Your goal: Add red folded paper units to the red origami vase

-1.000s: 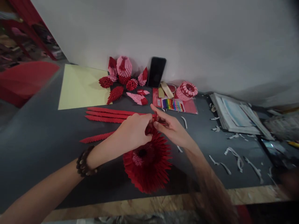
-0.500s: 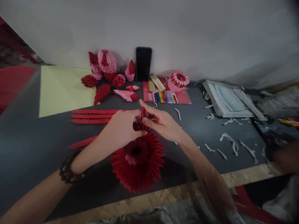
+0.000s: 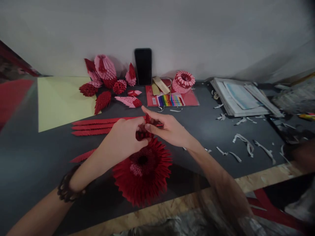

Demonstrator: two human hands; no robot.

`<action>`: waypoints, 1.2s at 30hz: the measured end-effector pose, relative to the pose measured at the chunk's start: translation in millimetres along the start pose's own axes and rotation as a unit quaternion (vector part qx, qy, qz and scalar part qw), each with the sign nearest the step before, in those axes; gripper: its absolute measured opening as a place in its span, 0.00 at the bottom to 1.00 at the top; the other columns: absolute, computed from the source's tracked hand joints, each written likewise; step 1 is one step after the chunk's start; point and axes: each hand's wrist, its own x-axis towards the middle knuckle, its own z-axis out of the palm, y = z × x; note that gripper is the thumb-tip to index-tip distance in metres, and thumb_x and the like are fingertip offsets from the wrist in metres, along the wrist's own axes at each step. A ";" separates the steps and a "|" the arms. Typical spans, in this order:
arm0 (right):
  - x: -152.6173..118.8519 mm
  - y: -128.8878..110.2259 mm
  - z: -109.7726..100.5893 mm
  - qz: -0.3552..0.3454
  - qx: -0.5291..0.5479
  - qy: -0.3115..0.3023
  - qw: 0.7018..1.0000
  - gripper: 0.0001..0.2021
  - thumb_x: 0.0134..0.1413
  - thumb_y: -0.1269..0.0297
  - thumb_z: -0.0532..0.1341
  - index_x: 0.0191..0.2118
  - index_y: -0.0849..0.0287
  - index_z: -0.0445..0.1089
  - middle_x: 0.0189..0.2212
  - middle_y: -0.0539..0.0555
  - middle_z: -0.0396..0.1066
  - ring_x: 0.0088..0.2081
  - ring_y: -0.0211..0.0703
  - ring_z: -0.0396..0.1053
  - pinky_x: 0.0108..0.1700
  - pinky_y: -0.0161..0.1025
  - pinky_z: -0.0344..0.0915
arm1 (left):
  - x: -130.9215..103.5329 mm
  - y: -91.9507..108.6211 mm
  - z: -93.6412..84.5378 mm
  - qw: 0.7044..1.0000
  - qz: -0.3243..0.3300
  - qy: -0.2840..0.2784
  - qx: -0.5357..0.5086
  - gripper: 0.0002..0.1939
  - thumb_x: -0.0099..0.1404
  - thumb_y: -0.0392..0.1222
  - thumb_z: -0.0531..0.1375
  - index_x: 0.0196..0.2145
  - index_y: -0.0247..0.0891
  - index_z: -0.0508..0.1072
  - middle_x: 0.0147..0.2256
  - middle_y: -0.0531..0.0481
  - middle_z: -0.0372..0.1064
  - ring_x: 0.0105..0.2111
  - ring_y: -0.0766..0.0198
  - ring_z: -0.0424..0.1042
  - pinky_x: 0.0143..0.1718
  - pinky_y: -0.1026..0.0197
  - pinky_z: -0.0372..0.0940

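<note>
A round, ruffled piece of folded red paper (image 3: 145, 183), with a pink patch by its dark centre, lies on the dark table below my hands. Over its far edge, my left hand (image 3: 125, 136) is closed around small red folded paper pieces (image 3: 147, 118), partly hidden by the fingers. My right hand (image 3: 169, 129) pinches the same pieces from the other side, thumb against them. Beyond my left forearm lie long rows of red folded paper (image 3: 92, 127), and a shorter red row (image 3: 82, 156) is nearer, partly covered by the arm.
Pink and red folded-paper shapes (image 3: 105, 67) stand at the back, beside a yellow sheet (image 3: 61, 101). A phone (image 3: 143, 67) leans on the wall. Right of it are a red packet (image 3: 192, 100), a pink paper ring (image 3: 183, 82), stacked papers (image 3: 221, 95) and white paper scraps (image 3: 243, 144).
The view has shifted slightly, so most things appear a little further left. Both hands keep their grip on the red paper pieces, with little visible change in the fingers.
</note>
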 end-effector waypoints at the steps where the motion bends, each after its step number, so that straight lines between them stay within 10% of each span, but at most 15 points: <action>1: 0.1 -0.1 -0.4 -0.002 0.003 -0.001 1.000 0.31 0.67 0.56 0.58 0.72 0.53 0.54 0.38 0.50 0.74 0.38 0.41 0.66 0.45 0.41 0.69 | -0.2 0.9 0.0 1.000 -0.002 -0.001 0.012 0.09 0.62 0.43 0.63 0.39 0.39 0.71 0.38 0.50 0.78 0.37 0.59 0.75 0.40 0.58 0.64; 10: 1.0 1.8 -0.8 -0.015 0.027 -0.008 0.999 0.31 0.66 0.54 0.59 0.71 0.52 0.56 0.38 0.50 0.74 0.36 0.39 0.67 0.43 0.40 0.69 | -4.4 7.7 2.6 0.991 -0.024 0.000 0.128 0.09 0.63 0.46 0.60 0.37 0.39 0.68 0.36 0.46 0.78 0.32 0.55 0.74 0.34 0.56 0.60; 36: 0.4 0.6 6.3 0.004 -0.023 0.039 0.999 0.26 0.67 0.58 0.57 0.68 0.55 0.61 0.43 0.52 0.78 0.41 0.43 0.73 0.47 0.42 0.69 | 1.2 -3.7 3.2 1.000 -0.011 0.017 -0.024 0.07 0.55 0.39 0.64 0.34 0.39 0.72 0.35 0.53 0.78 0.35 0.60 0.76 0.38 0.59 0.65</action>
